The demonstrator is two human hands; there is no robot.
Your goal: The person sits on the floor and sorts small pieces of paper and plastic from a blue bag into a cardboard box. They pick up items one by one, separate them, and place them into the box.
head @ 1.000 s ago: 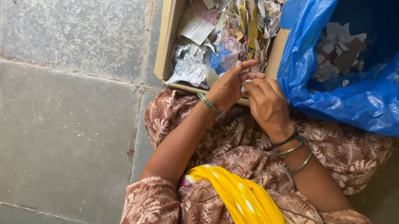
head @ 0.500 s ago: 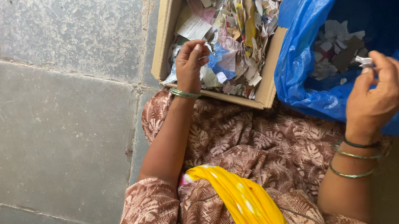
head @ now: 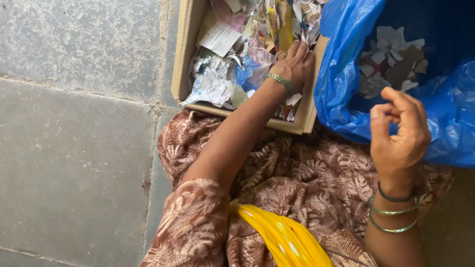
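Now the left hand (head: 293, 64) digs curled into the scraps (head: 250, 37) in the cardboard box (head: 187, 35), its grip apparently closing on one; the right hand (head: 399, 133) hovers loosely curled and empty near the blue bag (head: 471, 121). Next, a clean pinch seems needed.

The cardboard box (head: 186, 35) sits on the tiled floor (head: 55, 128), scraps of paper (head: 230, 47) inside it. Just right of the box, apparently touching it, stands the plastic bag (head: 472, 115), holding more scraps (head: 391, 59). The person's lap (head: 317, 175) lies directly below the box.
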